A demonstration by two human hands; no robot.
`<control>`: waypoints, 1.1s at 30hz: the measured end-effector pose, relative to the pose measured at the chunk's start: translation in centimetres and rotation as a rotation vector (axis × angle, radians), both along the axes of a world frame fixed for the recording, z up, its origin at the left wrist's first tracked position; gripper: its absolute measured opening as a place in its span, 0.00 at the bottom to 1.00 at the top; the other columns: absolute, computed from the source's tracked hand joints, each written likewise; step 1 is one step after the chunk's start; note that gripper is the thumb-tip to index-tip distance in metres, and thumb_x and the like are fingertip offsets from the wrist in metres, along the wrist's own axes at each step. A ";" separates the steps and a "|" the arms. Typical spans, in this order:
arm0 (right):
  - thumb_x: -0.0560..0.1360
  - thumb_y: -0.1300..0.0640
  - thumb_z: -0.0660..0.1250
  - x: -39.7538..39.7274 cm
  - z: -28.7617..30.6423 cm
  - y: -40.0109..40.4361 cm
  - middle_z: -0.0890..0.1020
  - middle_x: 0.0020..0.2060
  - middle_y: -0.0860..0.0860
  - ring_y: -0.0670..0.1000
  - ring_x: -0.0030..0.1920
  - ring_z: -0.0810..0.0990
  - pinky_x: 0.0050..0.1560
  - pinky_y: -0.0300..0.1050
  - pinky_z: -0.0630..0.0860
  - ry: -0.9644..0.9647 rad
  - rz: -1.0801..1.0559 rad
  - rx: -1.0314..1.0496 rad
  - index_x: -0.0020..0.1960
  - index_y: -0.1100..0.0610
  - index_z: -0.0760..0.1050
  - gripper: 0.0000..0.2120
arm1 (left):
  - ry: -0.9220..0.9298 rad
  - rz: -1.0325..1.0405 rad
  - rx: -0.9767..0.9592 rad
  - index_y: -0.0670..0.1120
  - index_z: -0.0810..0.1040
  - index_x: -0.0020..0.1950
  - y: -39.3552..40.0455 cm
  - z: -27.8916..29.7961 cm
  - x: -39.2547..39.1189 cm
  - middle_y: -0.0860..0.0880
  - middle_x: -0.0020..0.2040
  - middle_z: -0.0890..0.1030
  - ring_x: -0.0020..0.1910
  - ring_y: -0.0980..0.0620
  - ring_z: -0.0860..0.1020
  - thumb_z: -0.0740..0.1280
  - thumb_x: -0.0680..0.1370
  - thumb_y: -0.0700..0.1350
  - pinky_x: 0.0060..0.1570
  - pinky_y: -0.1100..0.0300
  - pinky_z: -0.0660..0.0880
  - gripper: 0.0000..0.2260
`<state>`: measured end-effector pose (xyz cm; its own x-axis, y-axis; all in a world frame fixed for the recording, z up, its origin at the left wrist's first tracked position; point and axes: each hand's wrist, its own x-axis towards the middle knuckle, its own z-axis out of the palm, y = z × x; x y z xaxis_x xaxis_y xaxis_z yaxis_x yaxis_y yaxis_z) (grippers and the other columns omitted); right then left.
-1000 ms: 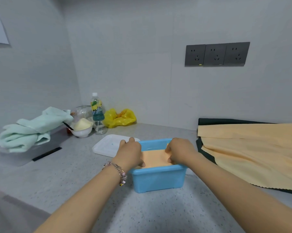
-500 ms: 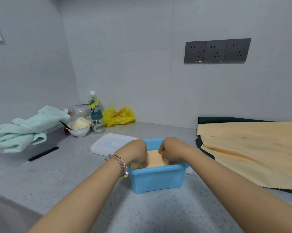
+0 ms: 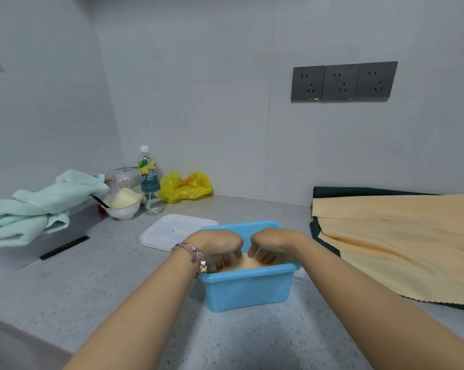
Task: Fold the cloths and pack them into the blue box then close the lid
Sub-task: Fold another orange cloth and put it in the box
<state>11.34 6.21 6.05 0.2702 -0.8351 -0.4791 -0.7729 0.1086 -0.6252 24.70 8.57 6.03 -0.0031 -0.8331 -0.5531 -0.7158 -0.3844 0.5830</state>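
The blue box stands on the grey counter in front of me. A folded orange cloth lies inside it. My left hand and my right hand are both in the box, side by side, fingers bent downward and pressing on the cloth near the front wall. The fingertips are partly hidden behind the rim. The white lid lies flat on the counter just behind and left of the box. A large orange cloth is spread at the right over a dark green cloth.
At the left, a mint green towel is heaped on a grey board, with a black strip beside it. A white bowl, a drink bottle and a yellow bag stand in the back corner. Wall sockets are above.
Both hands have slid from the far part of the box toward its near wall and closer together, pushing deeper onto the orange cloth. The view has tilted slightly.
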 end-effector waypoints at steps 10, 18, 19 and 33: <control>0.78 0.54 0.59 -1.5 1.6 2.3 0.80 0.55 0.56 0.51 0.48 0.77 0.61 0.48 0.73 -0.159 -0.048 -0.237 0.58 0.61 0.76 0.16 | 0.141 0.154 -0.315 0.45 0.77 0.61 2.3 1.5 0.3 0.46 0.56 0.78 0.51 0.51 0.77 0.60 0.79 0.45 0.51 0.55 0.75 0.13; 0.78 0.56 0.58 -5.7 1.7 5.9 0.81 0.48 0.59 0.58 0.49 0.79 0.62 0.58 0.72 -0.304 -0.057 -0.448 0.54 0.65 0.78 0.15 | 0.171 0.018 -0.594 0.48 0.72 0.42 5.3 1.9 -4.7 0.46 0.39 0.69 0.40 0.51 0.67 0.61 0.77 0.45 0.41 0.57 0.64 0.05; 0.78 0.57 0.58 -6.2 1.5 5.9 0.81 0.46 0.56 0.54 0.46 0.78 0.61 0.57 0.73 -0.338 -0.060 -0.467 0.52 0.63 0.79 0.13 | 0.196 0.021 -0.615 0.48 0.72 0.42 5.4 1.8 -5.0 0.46 0.39 0.69 0.40 0.51 0.67 0.61 0.77 0.45 0.41 0.58 0.64 0.04; 0.76 0.61 0.60 -23.4 -2.3 9.7 0.82 0.46 0.49 0.45 0.42 0.78 0.43 0.32 0.72 -0.225 -0.239 -0.549 0.51 0.49 0.79 0.12 | 0.368 -0.181 -0.565 0.52 0.78 0.38 4.8 -2.9 -21.6 0.49 0.41 0.79 0.40 0.52 0.75 0.61 0.76 0.41 0.41 0.60 0.70 0.10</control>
